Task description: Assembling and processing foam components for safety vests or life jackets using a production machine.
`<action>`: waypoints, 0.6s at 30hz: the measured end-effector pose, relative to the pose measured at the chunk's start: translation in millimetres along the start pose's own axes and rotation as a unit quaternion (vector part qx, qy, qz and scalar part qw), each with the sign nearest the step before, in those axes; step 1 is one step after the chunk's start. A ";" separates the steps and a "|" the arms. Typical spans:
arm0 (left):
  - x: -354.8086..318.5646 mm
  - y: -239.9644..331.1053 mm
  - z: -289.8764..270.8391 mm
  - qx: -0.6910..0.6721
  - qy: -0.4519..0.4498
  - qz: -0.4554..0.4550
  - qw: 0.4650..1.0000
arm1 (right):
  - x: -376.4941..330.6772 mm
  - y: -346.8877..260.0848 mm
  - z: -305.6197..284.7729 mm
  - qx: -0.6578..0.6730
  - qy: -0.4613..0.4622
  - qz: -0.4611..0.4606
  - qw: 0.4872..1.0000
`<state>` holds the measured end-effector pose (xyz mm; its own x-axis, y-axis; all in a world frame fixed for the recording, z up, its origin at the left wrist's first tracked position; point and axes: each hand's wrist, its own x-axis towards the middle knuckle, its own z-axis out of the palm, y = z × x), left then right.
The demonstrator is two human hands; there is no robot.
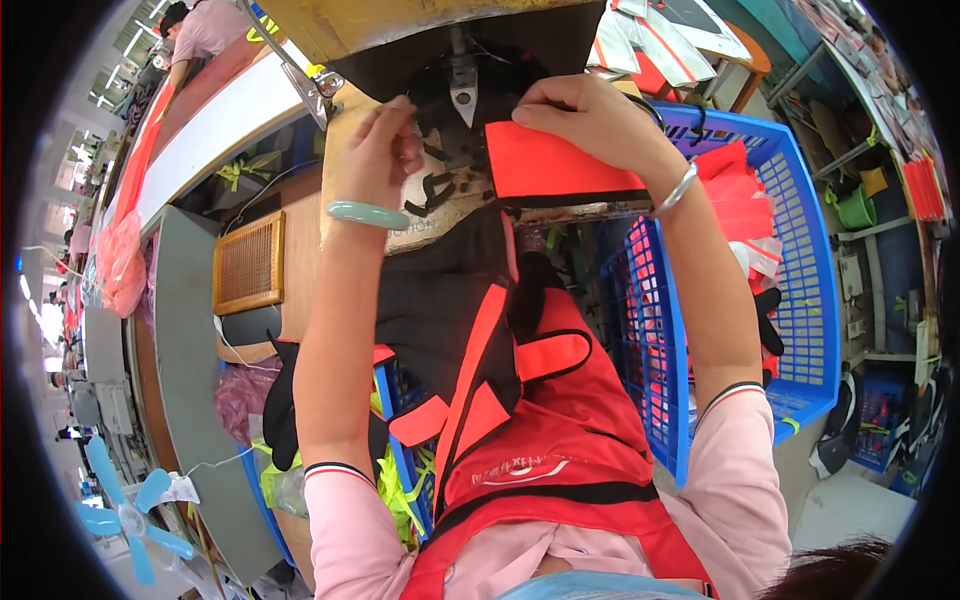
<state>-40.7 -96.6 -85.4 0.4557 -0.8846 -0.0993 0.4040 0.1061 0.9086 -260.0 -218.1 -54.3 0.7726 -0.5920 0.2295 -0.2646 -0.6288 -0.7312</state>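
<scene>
My right hand [590,120] grips the upper edge of a bright orange fabric panel [560,165] with a black lower border, just right of the machine's pointed metal part [464,100]. Left of that part, my left hand [382,150] is raised with its fingers curled together; whatever it may hold is too small to make out. Black fabric [440,300] with orange strips hangs from the worktable [345,190] onto my red apron [560,430]. Small black scraps [432,192] lie on the table between my hands.
The yellow machine housing [430,25] overhangs the worktable. A blue plastic basket [815,290] with orange and black pieces stands at my right. At the left are a wooden-framed panel [250,262], a grey cabinet [190,300] and a blue fan [130,515]. Another person [210,35] bends over a far table.
</scene>
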 end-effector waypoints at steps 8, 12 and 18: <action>-77.0 -31.5 -19.7 0.502 -0.328 0.204 0.774 | -51.7 -13.8 1.8 0.087 -0.025 -0.043 0.995; -104.5 -38.0 -22.2 0.544 -0.303 0.134 0.771 | -76.8 -25.4 0.2 0.109 -0.001 -0.036 0.993; -143.5 -22.3 -7.5 0.623 -0.201 0.282 0.701 | -106.2 -18.5 16.0 0.025 0.031 -0.005 0.999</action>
<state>-109.2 31.4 -94.4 -0.0979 -0.9446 0.3132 -0.8712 0.2335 0.4319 -328.0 -135.6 -75.4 0.7376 -0.6169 0.2746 -0.2268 -0.6093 -0.7598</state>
